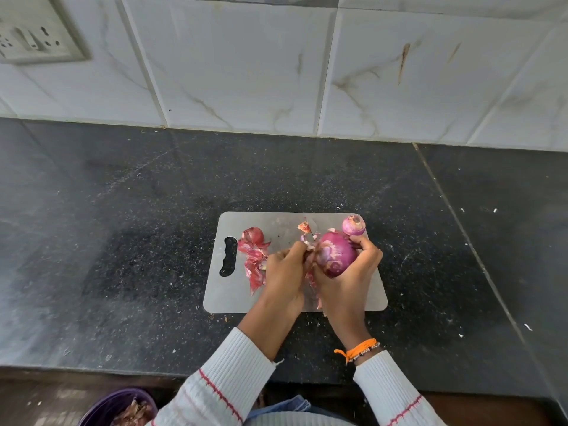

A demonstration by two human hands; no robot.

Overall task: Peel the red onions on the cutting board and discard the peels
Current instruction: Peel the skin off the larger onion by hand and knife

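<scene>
Item: large red onion (336,255), partly peeled, held above the right half of the cutting board (276,299); right hand (353,278) curled round it from behind and below, grip closed on the bulb; left hand (284,269) pinching a loose strip of skin at the onion's left side.
Also on board: small peeled onion (353,225) at the far right corner; another onion (253,235) near the handle slot, with a peel pile (255,265) beside it.
Off board: purple bowl (123,405) holding peels, below the tabletop's near edge.
Risks, as judged: skin tearing short under a sharp pull; slick bulb slipping from the right grip; small onion rolling off if knocked; scraps scattering onto the tabletop (123,241).
</scene>
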